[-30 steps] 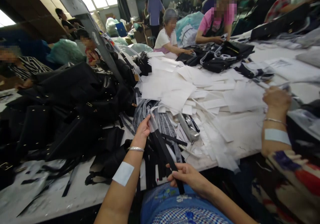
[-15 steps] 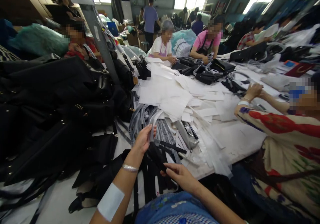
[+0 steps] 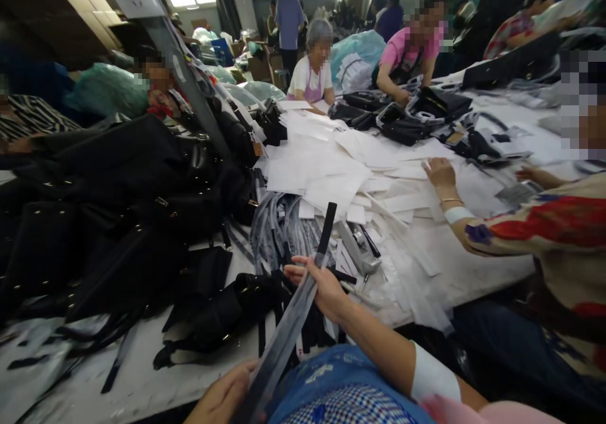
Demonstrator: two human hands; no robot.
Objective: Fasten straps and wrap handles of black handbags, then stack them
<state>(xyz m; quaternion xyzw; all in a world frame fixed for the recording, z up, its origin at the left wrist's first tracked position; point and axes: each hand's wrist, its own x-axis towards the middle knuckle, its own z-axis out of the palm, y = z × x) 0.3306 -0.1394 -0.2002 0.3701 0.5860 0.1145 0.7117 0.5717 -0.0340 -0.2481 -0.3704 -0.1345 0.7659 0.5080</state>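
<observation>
Gripping a long strap (image 3: 291, 323) at two places along its length, keeping it straight and lifted clear of the lap. With the left hand (image 3: 222, 399) closed round the low end, on the near side of the paper heap (image 3: 317, 171), fingers tucked behind the strap. With the right hand (image 3: 324, 285) wrapped round it farther up, closer to the paper heap, fingers folded over the top. Black tip poking out past the right hand, aimed at the paper heap; lower stretch grey and glossy, seemingly sleeved in clear film. Lying on the bench (image 3: 142, 373) just short of the paper heap, a bundle of grey straps (image 3: 277, 225), handy to both hands. Stacked left of the paper heap, black bags (image 3: 118, 184). Compared with half a second ago: left hand dropped from the bundle down to the lap, right hand raised, strap drawn out of the tangle and pulled taut.
</observation>
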